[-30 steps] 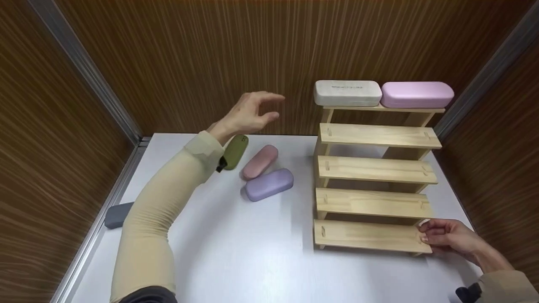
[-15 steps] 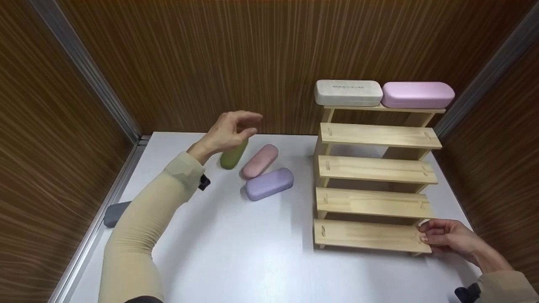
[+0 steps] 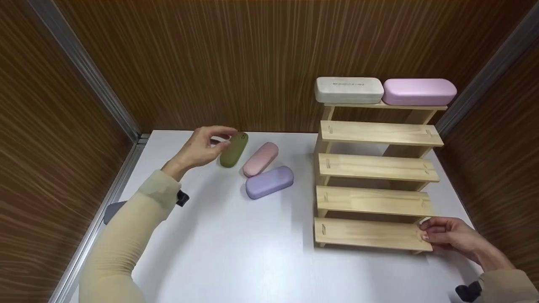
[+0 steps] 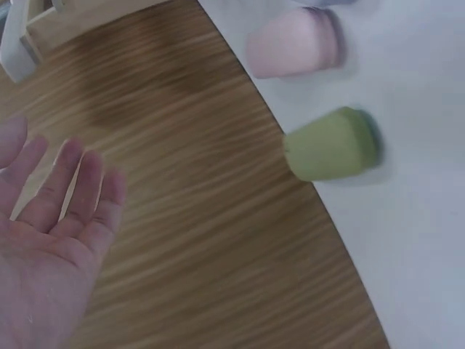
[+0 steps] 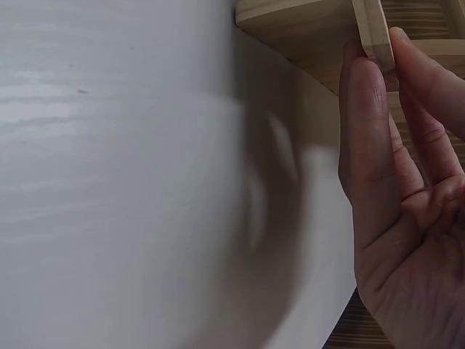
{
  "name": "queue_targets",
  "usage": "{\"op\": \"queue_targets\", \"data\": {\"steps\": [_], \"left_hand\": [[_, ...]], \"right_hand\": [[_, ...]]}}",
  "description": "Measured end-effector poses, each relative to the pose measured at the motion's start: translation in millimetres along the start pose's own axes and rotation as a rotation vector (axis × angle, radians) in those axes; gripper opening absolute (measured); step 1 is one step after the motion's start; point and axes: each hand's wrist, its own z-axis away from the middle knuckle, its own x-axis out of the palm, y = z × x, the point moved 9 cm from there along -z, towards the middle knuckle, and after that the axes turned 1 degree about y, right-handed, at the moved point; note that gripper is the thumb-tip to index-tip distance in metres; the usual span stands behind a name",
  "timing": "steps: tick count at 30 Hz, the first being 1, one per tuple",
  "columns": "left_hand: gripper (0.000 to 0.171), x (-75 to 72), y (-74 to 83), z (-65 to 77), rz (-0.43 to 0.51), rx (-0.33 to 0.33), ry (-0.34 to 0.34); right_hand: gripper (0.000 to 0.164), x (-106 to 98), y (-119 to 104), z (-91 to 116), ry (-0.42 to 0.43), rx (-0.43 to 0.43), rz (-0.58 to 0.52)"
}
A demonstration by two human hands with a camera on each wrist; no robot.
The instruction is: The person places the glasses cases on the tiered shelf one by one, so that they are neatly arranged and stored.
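On my head view, the left sleeve (image 3: 120, 252) crosses the desk (image 3: 236, 256) and partly hides a grey case (image 3: 110, 211) near the left metal rail (image 3: 90, 244). A pink case (image 3: 261, 160) lies slantwise to the right of the green case (image 3: 234, 151), with a narrow gap between them. The purple case (image 3: 269, 183) sits just in front of the pink one; whether those 2 touch I can't tell. To the right stands a 5-tier wooden shelf (image 3: 374, 203), its top tier bearing a white case (image 3: 349, 90) and a lilac case (image 3: 420, 91) end to end.

The brown back wall (image 3: 210, 63) rises behind the desk's far edge, and the green case's far end is near that edge. White surface runs between the purple case and the shelf, and widely across the front.

My left grip (image 3: 198, 147), a bare hand, has its thumb apart from loosely bent fingers and holds nothing. In the head view its fingertips overlap the green case's upper left side; the left wrist view shows them apart from it. My right grip (image 3: 452, 235) pinches the right end of the lowest tier between thumb and fingers.
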Motion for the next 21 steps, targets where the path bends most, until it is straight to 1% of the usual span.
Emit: {"op": "queue_targets", "data": {"steps": [4,8,13,17,21], "left_hand": [[0.038,-9.8,-17.1,16.7,-0.016,-0.036,0.022],[0.037,-18.4,-33.4,33.9,-0.021,-0.057,0.055],[0.037,-22.1,-50.8,51.9,-0.018,-0.093,0.086],[0.039,-24.3,-61.6,66.2,-0.026,-0.112,0.102],[0.04,-31.2,-73.2,82.2,-0.038,-0.142,0.119]], "right_hand": [[0.037,0,-1,0,-0.003,-0.004,0.002],[0.037,0,-2,0,-0.001,-0.002,-0.004],[0.037,-1,-2,2,0.004,0.005,-0.016],[0.038,1,-1,1,0.001,-0.004,-0.023],[0.038,1,0,1,0.007,0.0,-0.019]]}}
